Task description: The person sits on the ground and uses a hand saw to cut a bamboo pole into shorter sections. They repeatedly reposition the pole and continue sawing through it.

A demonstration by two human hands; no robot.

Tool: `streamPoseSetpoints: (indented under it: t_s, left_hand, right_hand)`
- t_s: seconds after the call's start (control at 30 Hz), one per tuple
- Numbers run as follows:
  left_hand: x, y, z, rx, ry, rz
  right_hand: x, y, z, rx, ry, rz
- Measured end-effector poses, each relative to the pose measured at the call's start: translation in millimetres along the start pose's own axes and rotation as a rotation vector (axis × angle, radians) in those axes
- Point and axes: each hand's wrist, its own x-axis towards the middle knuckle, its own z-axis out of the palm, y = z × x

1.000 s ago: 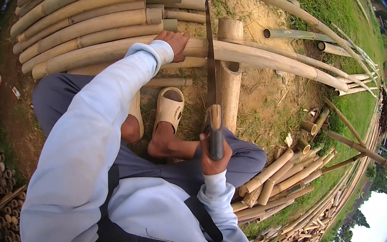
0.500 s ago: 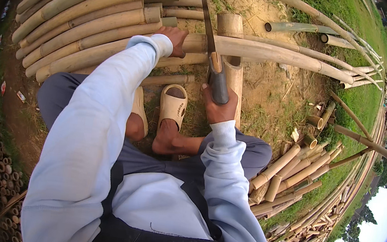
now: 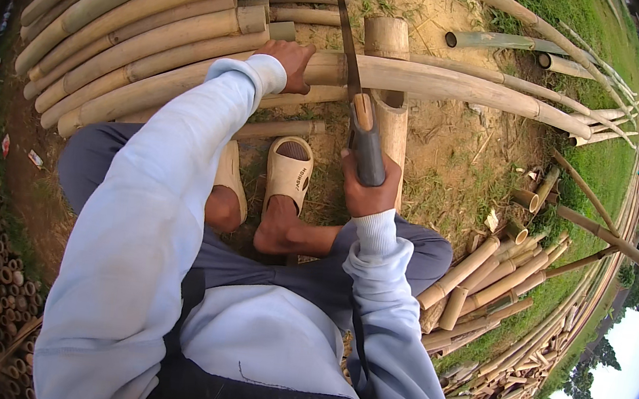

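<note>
A long bamboo pole (image 3: 453, 86) lies crosswise in front of me, over an upright-cut bamboo support (image 3: 389, 128). My left hand (image 3: 290, 63) grips the pole left of the support, with its fingers wrapped over the far side. In my right hand (image 3: 370, 187) is a handsaw (image 3: 346, 31), held by its dark grey handle. The blade points away from me and crosses the pole just left of the support. Whether its teeth sit in a cut I cannot tell.
Bamboo poles (image 3: 151, 7) are stacked at the far left. Short bamboo pieces (image 3: 477, 279) lie in a heap to the right of my knee. Further poles (image 3: 506, 43) rest on grass at the far right. My sandalled feet (image 3: 287, 184) are below the pole.
My right hand has drawn the saw toward me and slightly right, so its handle sits lower. The left hand keeps its grip on the pole.
</note>
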Motion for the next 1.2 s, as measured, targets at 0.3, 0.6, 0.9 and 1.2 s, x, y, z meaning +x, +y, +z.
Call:
streamPoseSetpoints:
  t_s: [0.3,0.6,0.9,1.2]
  left_hand:
    - [-2,-14,-4,0.024,0.01,-0.032]
    - [5,-9,0,0.027,0.026,-0.02]
    - [-5,-12,0,0.031,-0.003,-0.033]
    - [-3,-10,6,0.019,-0.006,-0.029]
  right_hand:
    - [-185,-49,-70,-0.153,-0.069,0.137]
    - [-28,20,3,0.004,0.02,0.024]
    - [-194,-39,-82,-0.185,-0.101,0.117]
    - [-10,13,9,0.055,0.025,0.023]
